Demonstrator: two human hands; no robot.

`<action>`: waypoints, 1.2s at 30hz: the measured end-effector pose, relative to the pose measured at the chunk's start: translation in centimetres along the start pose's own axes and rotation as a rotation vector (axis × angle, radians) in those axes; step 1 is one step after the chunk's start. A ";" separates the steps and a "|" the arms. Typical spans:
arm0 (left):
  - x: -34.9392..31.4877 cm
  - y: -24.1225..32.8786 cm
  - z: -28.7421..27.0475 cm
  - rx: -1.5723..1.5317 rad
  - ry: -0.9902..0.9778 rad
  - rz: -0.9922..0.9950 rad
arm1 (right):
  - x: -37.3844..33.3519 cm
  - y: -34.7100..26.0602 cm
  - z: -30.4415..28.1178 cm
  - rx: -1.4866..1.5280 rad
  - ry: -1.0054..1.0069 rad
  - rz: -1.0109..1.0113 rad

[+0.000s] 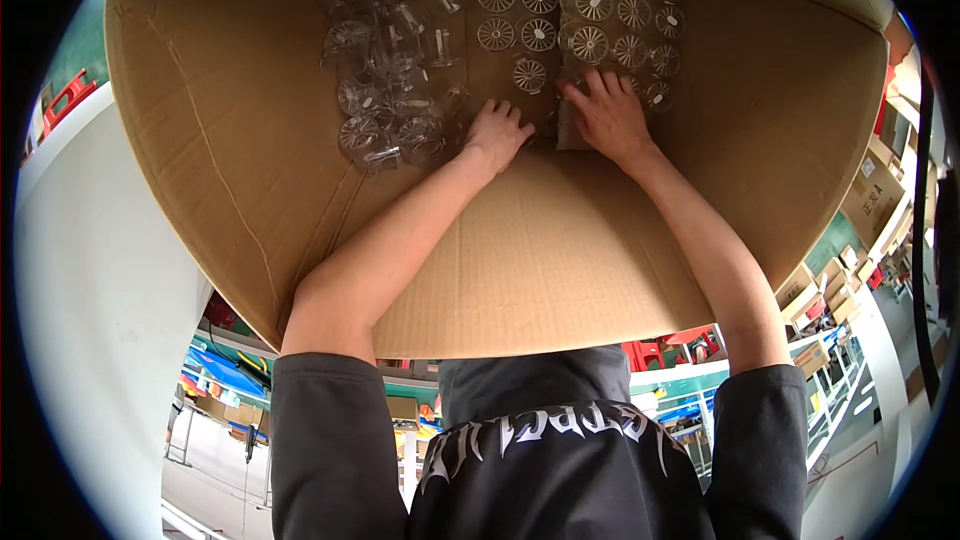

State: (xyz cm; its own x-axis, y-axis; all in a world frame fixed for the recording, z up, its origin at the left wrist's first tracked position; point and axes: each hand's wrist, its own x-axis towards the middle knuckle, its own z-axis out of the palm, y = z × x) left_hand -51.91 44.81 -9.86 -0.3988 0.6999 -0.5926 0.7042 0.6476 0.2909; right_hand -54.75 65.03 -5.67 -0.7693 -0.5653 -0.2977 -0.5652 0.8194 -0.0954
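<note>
Both my hands reach into a large, deep cardboard box. At the middle of the near row, my left hand has its fingers curled downward; whatever lies under the fingertips is hidden. My right hand rests over the near end of the right group, thumb apart from the bent fingers. Clear plastic pieces with spoked, wheel-like round ends stand there in rows. Another group of these discs lies between the hands. To the left, clear plastic cup-like pieces lie jumbled, several on their sides.
The box's tall walls surround my forearms, with a creased flap on the left. Outside, a pale surface stands at left. Stacked cartons and racks fill the right, and red stools or bins show beyond the near wall.
</note>
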 end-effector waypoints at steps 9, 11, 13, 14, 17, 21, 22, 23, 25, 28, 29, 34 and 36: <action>1.1 -1.4 0.6 -0.083 -0.274 -0.014 | -0.7 -0.6 -1.1 0.192 0.114 -0.114; 0.8 -1.9 0.3 -0.125 -0.341 -0.043 | -0.9 -1.5 -0.9 0.298 0.026 -0.199; 0.3 -2.4 0.0 -0.275 -0.280 -0.047 | -0.7 -2.8 -0.2 0.351 -0.066 -0.242; 0.1 -2.7 -0.1 -0.350 -0.250 -0.048 | -0.4 -3.6 0.2 0.299 -0.221 -0.286; -0.3 -3.6 0.3 -0.475 -0.170 -0.080 | 0.9 -6.0 2.4 0.211 -0.340 -0.276; -0.9 -3.8 1.2 -0.651 -0.041 -0.166 | 2.3 -8.3 5.5 0.127 -0.265 -0.121; -1.0 -3.7 0.8 -0.641 -0.111 -0.195 | 2.3 -8.6 5.8 0.169 -0.293 -0.091; -0.6 -3.9 -0.1 -0.626 -0.170 -0.224 | 2.8 -8.4 6.0 0.201 -0.314 -0.061; -0.1 -4.3 -1.9 -0.595 -0.285 -0.281 | 3.4 -8.1 6.3 0.264 -0.354 0.000; -0.4 -4.7 -1.8 -0.589 -0.322 -0.276 | 3.7 -8.5 7.1 0.311 -0.272 -0.022; -0.6 -5.0 -1.7 -0.586 -0.340 -0.272 | 3.7 -8.7 7.3 0.334 -0.231 -0.032; 0.3 -6.2 -2.1 -0.561 -0.409 -0.211 | 3.1 -8.1 10.1 0.408 -0.105 -0.135; 0.3 -7.0 -2.4 -0.642 -0.417 -0.209 | 2.4 -7.7 10.2 0.429 -0.084 -0.163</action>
State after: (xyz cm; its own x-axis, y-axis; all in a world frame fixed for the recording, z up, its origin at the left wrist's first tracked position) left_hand -58.37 41.27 -10.27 -0.1430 0.4561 -0.8783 0.1124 0.8892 0.4435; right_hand -49.20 58.33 -15.36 -0.6438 -0.6949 -0.3203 -0.4888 0.6956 -0.5265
